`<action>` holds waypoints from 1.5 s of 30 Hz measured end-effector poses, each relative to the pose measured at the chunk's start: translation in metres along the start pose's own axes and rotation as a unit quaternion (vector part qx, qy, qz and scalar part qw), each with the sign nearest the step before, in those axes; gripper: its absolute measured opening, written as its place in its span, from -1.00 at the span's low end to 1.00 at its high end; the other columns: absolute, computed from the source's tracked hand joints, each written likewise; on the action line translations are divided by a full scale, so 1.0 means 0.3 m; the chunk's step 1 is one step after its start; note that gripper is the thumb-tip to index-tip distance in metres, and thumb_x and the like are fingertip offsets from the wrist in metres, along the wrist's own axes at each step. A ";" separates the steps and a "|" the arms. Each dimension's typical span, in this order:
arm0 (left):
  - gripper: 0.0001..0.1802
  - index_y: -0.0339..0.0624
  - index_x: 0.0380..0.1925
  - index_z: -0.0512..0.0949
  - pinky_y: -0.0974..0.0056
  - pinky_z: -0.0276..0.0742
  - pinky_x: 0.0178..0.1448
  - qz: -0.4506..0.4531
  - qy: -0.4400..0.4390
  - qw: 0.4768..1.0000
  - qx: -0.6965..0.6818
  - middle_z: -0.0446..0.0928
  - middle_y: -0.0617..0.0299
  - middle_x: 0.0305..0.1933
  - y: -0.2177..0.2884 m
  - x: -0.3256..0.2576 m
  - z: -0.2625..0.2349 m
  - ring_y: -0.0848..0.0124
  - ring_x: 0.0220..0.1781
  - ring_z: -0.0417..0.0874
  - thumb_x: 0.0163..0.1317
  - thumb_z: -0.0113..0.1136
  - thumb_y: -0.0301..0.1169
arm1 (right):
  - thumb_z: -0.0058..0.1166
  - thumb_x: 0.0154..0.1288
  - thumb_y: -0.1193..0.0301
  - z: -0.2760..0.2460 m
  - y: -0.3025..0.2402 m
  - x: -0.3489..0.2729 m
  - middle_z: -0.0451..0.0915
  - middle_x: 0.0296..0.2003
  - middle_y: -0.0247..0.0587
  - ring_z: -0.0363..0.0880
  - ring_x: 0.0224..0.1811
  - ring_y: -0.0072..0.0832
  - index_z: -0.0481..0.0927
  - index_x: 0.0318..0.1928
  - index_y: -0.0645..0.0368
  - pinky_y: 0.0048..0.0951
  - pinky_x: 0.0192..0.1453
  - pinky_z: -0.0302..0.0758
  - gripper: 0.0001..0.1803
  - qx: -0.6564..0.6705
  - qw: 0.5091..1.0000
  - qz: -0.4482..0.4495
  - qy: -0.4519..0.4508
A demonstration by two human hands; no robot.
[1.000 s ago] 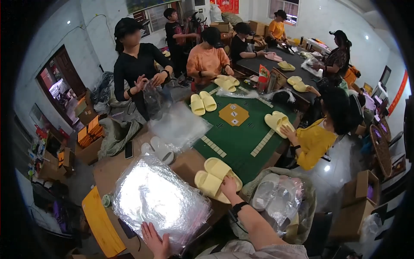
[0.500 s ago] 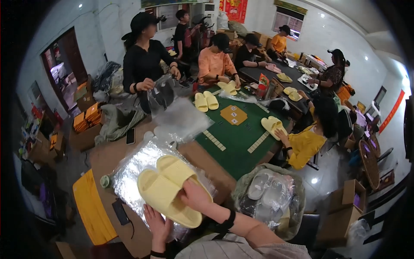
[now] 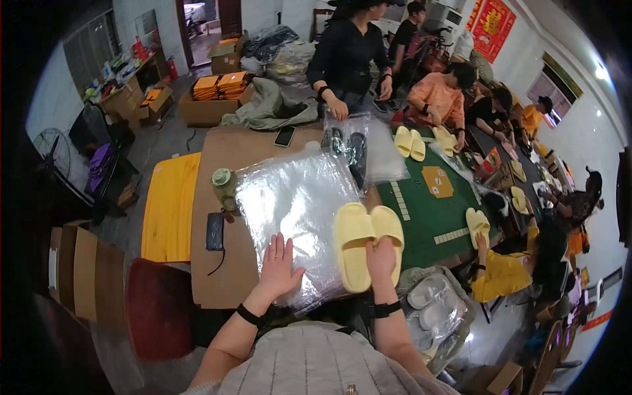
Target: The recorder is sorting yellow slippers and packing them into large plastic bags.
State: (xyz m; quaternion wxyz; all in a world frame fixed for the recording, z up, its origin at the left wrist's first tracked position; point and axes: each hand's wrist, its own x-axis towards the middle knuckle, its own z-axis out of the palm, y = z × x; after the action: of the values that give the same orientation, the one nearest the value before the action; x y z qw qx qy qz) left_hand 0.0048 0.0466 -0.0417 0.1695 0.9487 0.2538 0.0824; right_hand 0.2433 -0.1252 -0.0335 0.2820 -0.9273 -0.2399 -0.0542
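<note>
A pair of pale yellow slippers [image 3: 356,260] is gripped in my right hand [image 3: 381,258], the fingers closed round the straps where the two meet. They hang over the right edge of a stack of clear plastic bags [image 3: 289,201] on the brown tabletop. My left hand [image 3: 280,264] lies flat on the near part of that stack, fingers stretched out, holding nothing. Both wrists wear black bands.
Left of the bags are a green-lidded bottle [image 3: 224,181] and a black phone [image 3: 214,232]. A co-worker in black [image 3: 349,62] holds a clear bag across the table. Bagged grey slippers [image 3: 431,303] fill a sack at right, below a green mat [image 3: 428,217].
The view has swung left. The slippers have moved off the middle of the bag stack to its right side. My left hand has come away from them and now lies on the bags.
</note>
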 end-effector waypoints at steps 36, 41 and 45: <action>-0.61 -0.11 0.11 0.57 -0.02 0.34 0.41 0.144 0.030 0.983 -0.108 0.44 -0.13 0.30 0.095 0.101 -0.042 -0.17 0.33 0.40 0.33 0.13 -0.26 | 0.14 0.10 0.64 -0.381 0.109 -0.260 0.59 -0.27 -0.23 0.53 -0.37 -0.50 0.59 0.02 0.26 -0.48 -0.28 0.47 -0.60 0.267 0.961 -0.052 -0.051; -0.61 -0.12 0.17 0.52 -0.01 0.31 0.43 0.073 0.013 0.982 -0.176 0.40 -0.20 0.32 0.145 0.133 -0.075 -0.20 0.32 0.40 0.43 -0.02 -0.27 | 0.23 0.06 0.51 -0.378 0.044 -0.286 0.59 -0.29 -0.07 0.60 -0.27 -0.17 0.60 -0.05 0.26 -0.27 -0.22 0.53 -0.62 0.226 0.948 -0.138 -0.177; -0.58 -0.14 0.23 0.49 0.00 0.28 0.45 0.022 0.005 0.980 -0.198 0.36 -0.18 0.37 0.213 0.124 -0.138 -0.16 0.35 0.39 0.45 -0.04 -0.27 | 0.26 0.08 0.39 -0.335 0.057 -0.294 0.56 -0.33 0.01 0.56 -0.30 -0.01 0.56 -0.23 0.27 -0.10 -0.25 0.49 -0.73 0.131 0.963 -0.142 -0.188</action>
State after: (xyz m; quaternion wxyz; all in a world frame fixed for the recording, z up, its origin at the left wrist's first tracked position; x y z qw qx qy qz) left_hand 0.0556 0.0252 0.0227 0.3504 0.9014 0.2124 0.1398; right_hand 0.1774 -0.2294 0.0212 0.3401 -0.8321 -0.4232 0.1134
